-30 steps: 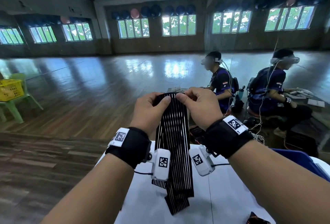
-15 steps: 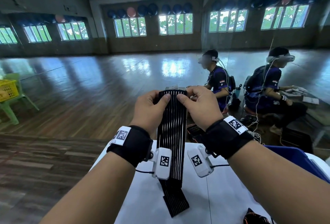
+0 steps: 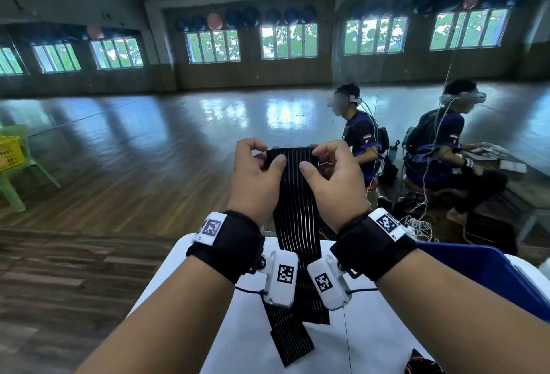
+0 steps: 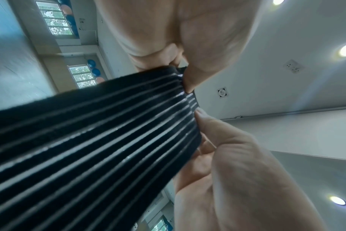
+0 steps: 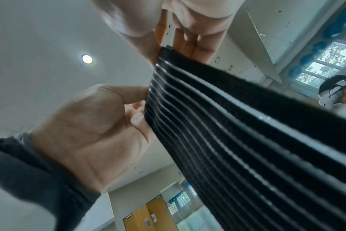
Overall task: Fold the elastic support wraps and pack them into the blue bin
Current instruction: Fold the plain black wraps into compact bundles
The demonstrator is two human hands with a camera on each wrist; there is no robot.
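Above the near edge of the white table (image 3: 384, 332) I hold one elastic support wrap (image 3: 294, 195), black with thin pale stripes running its length. My two hands pinch its top edge, one at each corner. My left hand (image 3: 256, 183) has its thumb on the near face at the left corner with the fingers curled behind; my right hand (image 3: 336, 180) does the same at the right corner. The left wrist view shows my left thumb pressed on the top corner of the wrap (image 4: 93, 140), and the right wrist view shows the fingers of both hands behind the same edge (image 5: 237, 125).

From my grip the wrap hangs straight down between my wrists, past the two white marker blocks strapped there, and its lower end reaches the table. Two layers show down there: a wider end and, a little to the left and nearer, a narrower tail lying on the white top.

One blue bin (image 3: 488, 278) stands on the table at the right, behind my right forearm, which covers much of it; its inside is hidden from me. At the near right edge of the table a small dark thing with orange (image 3: 422, 364) pokes into view, too cut off to name.

Beyond the table lies a wide glossy wooden floor. At the far left stand a green chair (image 3: 18, 171) and a yellow crate (image 3: 9, 153). At the far right one seated person in a headset (image 3: 360, 138) appears beside what looks like a mirror image of the same figure.
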